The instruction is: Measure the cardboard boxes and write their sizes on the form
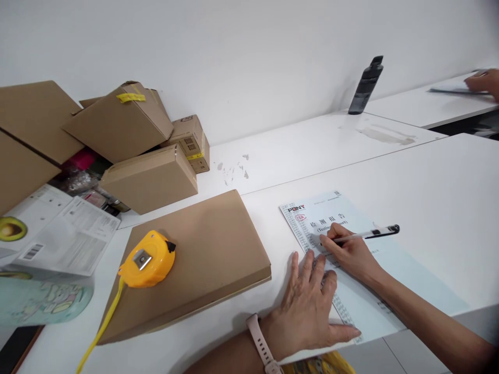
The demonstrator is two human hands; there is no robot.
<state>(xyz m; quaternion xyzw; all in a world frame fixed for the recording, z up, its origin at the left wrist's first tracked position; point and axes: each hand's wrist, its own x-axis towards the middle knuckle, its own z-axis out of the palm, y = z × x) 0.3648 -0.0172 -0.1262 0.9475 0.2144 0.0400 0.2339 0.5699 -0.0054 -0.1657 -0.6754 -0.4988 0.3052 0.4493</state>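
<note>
On the white table lies a light blue printed report headed "PONY" and "Testing Report". My right hand grips a pen with a clear barrel and black cap end, slanting up to the right. Its tip is hidden by my fingers, close to the paper under the title. My left hand rests flat with fingers spread, partly on the report's left edge and partly on the table. A pink watch strap circles the left wrist. To the left, a flat cardboard box carries a yellow tape measure.
Several cardboard boxes are piled against the wall at left, beside white printed boxes and a pale green patterned item. A dark bottle stands at the back right. Another person's hand touches papers at far right.
</note>
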